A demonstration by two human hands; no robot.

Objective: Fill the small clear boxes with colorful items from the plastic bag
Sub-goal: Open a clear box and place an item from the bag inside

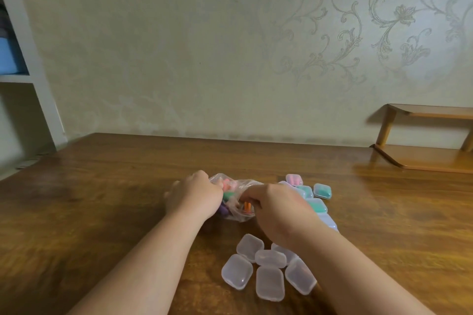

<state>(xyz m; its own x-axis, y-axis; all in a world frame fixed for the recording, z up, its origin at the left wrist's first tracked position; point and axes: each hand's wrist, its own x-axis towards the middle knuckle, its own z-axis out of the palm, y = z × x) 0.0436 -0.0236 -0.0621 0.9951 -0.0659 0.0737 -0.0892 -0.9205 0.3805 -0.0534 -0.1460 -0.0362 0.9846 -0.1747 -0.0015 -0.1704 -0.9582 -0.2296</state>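
The left hand (pixel 194 195) grips the plastic bag (pixel 243 185) with curled fingers; fingers of the right hand (pixel 277 203) are hidden inside it, their hold I cannot tell.

A home, seemingly a lived-in room; behind the dark wooden table (pixel 107 181), cream wallpaper (pixel 384 23) with silvery floral scrolls; beyond the table's far left corner, white built-in shelving (pixel 38 79) with what looks like folded blue cloth (pixel 9 57); at the table's far right end, a small two-tier wooden stand (pixel 430 112).
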